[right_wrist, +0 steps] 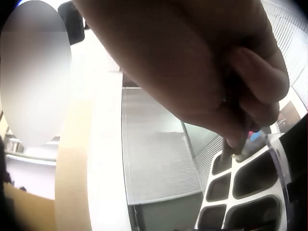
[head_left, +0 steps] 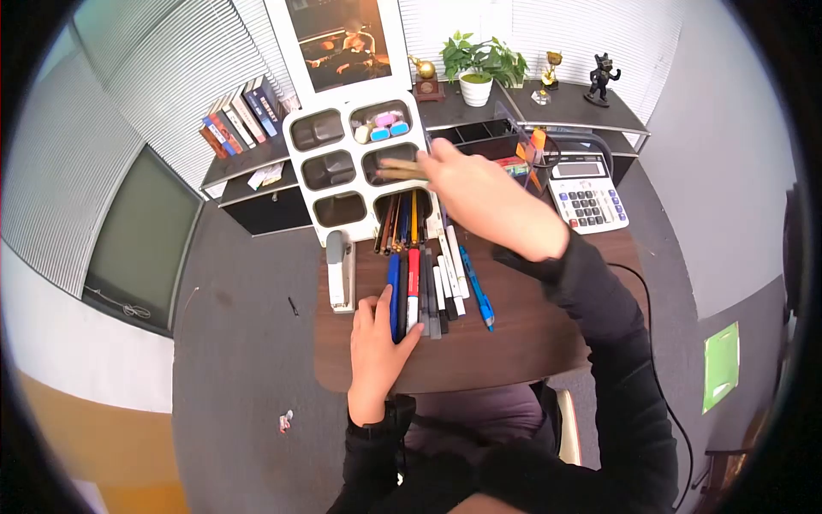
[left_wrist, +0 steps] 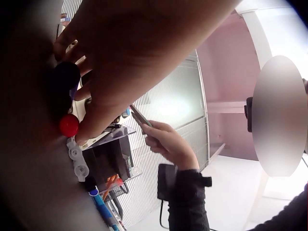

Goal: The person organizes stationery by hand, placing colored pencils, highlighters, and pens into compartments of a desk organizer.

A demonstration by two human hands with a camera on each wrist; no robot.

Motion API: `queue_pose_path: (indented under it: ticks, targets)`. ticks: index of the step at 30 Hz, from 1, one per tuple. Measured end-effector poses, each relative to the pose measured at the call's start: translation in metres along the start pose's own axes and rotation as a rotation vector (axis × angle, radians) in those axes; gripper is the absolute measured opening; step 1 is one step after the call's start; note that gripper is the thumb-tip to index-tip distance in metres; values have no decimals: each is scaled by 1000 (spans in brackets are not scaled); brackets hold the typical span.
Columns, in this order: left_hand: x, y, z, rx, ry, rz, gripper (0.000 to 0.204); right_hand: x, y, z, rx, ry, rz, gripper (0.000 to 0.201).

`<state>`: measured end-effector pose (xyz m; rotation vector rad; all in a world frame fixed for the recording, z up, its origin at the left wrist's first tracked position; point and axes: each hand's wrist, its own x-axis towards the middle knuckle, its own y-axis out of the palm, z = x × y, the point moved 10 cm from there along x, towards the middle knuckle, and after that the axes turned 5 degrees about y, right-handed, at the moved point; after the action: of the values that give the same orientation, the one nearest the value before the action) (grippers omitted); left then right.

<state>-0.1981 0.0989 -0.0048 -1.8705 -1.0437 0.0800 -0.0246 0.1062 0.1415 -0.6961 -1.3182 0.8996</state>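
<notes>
In the head view the right hand grips a few thin tan sticks over the middle right compartment of the white organizer. The right wrist view shows that hand with curled fingers above the compartments. My left hand rests on the desk, fingers against a blue marker and thumb by a red and white marker. Black, grey and white pens lie beside them, then a blue pen. Pencils fill the lower right compartment; erasers lie in the upper right one.
A stapler stands left of the markers. Right of the organizer are a clear holder and a calculator. Behind are books, a potted plant and figurines on shelves. A black cable runs down the desk's right side.
</notes>
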Motion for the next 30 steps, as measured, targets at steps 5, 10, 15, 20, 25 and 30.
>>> queue_pose_path:
  ticks: [5, 10, 15, 20, 25, 30]
  targets:
    - [-2, 0, 5, -21, 8, 0, 69, 37, 37, 28, -225, 3, -54, 14]
    - [-3, 1, 7, -21, 2, 16, 71, 49, 55, 23, -57, -28, -127, 11]
    - [-2, 0, 6, -7, 28, 19, 73, 39, 44, 23, 6, -82, -199, 8]
    - [0, 3, 9, 6, 4, 28, 73, 39, 44, 16, 77, -105, -212, 7]
    - [0, 3, 8, 31, -2, 13, 73, 26, 52, 37, 32, -356, -264, 10]
    - [1, 4, 6, 72, 6, -12, 74, 17, 36, 29, 70, -292, -286, 10]
